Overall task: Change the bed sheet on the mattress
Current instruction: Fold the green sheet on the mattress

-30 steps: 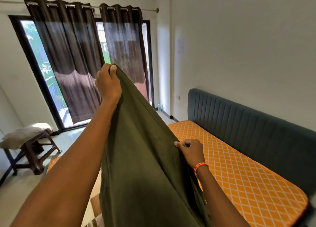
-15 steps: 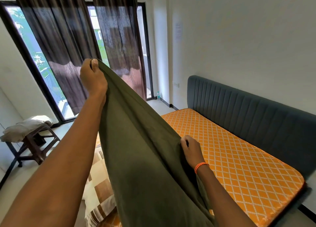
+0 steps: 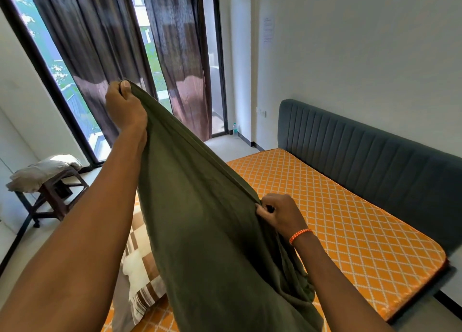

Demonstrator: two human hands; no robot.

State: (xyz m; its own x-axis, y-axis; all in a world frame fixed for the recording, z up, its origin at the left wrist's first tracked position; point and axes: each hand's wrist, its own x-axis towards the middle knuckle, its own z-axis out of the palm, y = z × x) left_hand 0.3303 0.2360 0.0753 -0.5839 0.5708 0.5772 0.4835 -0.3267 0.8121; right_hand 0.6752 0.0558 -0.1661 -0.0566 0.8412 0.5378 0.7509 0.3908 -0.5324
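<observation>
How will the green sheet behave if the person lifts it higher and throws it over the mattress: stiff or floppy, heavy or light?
The green sheet is probably floppy: it sags in folds between the left hand and the right hand. It seems fairly light, since finger pinches alone hold it up. On the bare mattress it would likely land wrinkled and need smoothing.

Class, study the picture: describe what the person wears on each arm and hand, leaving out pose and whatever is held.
Both forearms are bare, with no sleeves in view. The right hand has an orange braided thread band around its wrist. The left hand shows no gloves, rings, watch or band.
</observation>
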